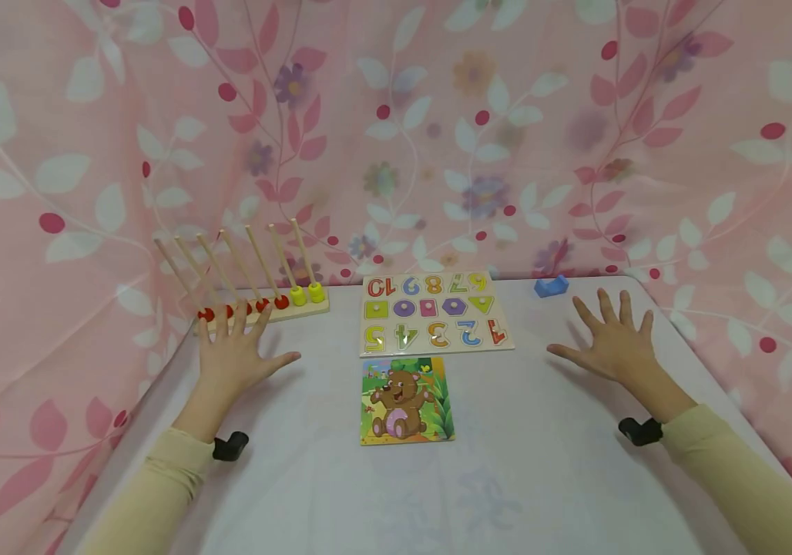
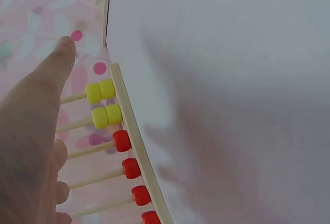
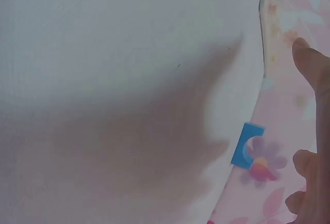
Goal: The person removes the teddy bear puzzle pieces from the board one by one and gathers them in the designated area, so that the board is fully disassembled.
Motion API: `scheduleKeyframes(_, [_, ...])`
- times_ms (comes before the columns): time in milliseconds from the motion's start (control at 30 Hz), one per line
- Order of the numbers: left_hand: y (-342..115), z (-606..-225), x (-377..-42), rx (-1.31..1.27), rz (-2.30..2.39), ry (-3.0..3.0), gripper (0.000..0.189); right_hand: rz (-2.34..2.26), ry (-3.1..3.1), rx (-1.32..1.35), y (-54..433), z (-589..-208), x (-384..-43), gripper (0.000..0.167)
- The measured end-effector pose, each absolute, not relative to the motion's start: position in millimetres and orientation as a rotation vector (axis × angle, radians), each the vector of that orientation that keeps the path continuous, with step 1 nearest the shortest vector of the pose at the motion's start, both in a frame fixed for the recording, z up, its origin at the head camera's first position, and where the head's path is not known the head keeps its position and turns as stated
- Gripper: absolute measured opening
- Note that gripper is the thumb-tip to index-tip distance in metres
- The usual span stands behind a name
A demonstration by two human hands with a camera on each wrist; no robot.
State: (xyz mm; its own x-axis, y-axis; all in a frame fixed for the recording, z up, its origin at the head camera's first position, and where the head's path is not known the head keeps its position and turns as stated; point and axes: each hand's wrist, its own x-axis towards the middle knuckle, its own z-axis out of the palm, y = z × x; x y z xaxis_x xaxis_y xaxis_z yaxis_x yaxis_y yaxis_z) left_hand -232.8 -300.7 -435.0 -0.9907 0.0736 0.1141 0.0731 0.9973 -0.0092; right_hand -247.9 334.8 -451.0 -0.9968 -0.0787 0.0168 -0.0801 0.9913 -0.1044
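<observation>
Fingers spread, my left hand (image 1: 233, 356) hovers over the table's left side, just in front of a wooden peg rack (image 1: 309, 307). Red beads (image 2: 131, 168) sit low on several of its pegs, and yellow beads (image 2: 106, 116) are stacked in pairs on two others. My right hand (image 1: 616, 344) is likewise spread above the table at the right, holding nothing; its shadow falls on the cloth in the right wrist view. Beyond it lies a small blue block (image 3: 247, 145) with a rounded notch. Between the hands are a number puzzle board (image 1: 437, 351) and a bear picture puzzle (image 1: 403, 405).
A white cloth covers the table (image 1: 285, 478). Behind and at both sides hangs a pink floral curtain (image 1: 424, 139). The number board holds coloured numerals and knobbed shapes. The rack's tall pegs lean up near the curtain at the back left.
</observation>
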Motion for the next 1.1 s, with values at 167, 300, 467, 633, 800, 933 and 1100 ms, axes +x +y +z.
scheduleKeyframes(167, [-296, -436, -231, -0.116, -0.1, -3.046, 0.116, 0.215, -3.097, 0.155, 327, -447, -247, 0.118])
scheduleKeyframes(300, [-288, -441, -226, -0.122, -0.253, -3.028, 0.117, 0.385, -3.056, 0.186, 313, -447, -244, 0.114])
scheduleKeyframes(467, [-269, -448, -217, -0.165, -0.495, -2.952, 0.112, 0.708, -3.013, 0.181, 285, -449, -231, 0.108])
scheduleKeyframes(633, [-247, -457, -208, -0.174, -0.85, -2.925, 0.104, 1.073, -2.901, 0.149, 253, -457, -221, 0.091])
scheduleKeyframes(800, [-225, -463, -198, -0.201, -1.192, -2.873, 0.098, 1.287, -2.77, 0.162, 222, -474, -222, 0.073])
scheduleKeyframes(933, [-206, -469, -188, -0.195, -1.316, -2.869, 0.098, 1.413, -2.708, 0.209, 198, -488, -223, 0.066])
scheduleKeyframes(1100, [-181, -480, -180, -0.27, -1.391, -2.853, 0.096, 1.493, -2.646, 0.263, 176, -491, -222, 0.059])
